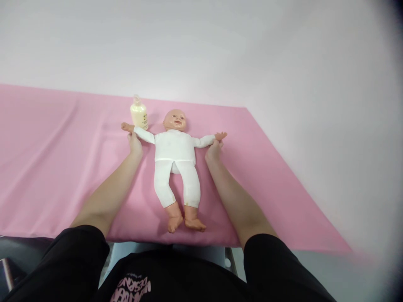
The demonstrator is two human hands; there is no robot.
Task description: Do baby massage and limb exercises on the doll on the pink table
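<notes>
A baby doll (175, 147) with a white cloth body lies on its back on the pink-covered table, its head away from me and both arms stretched out sideways. My left hand (135, 144) grips the doll's arm on the left near the wrist. On the other side, my right hand (214, 151) is closed around the doll's wrist at the right. Parts of my fingers are hidden under the doll's arms. Just beyond my left hand stands a pump bottle (139, 114) of pale yellow liquid, upright beside the doll's head.
The pink sheet (56, 167) covers the table, with folds on the left. A white wall (201, 50) rises behind the table. At the lower left, a dark object with a light edge (6, 272) shows below the table's front edge.
</notes>
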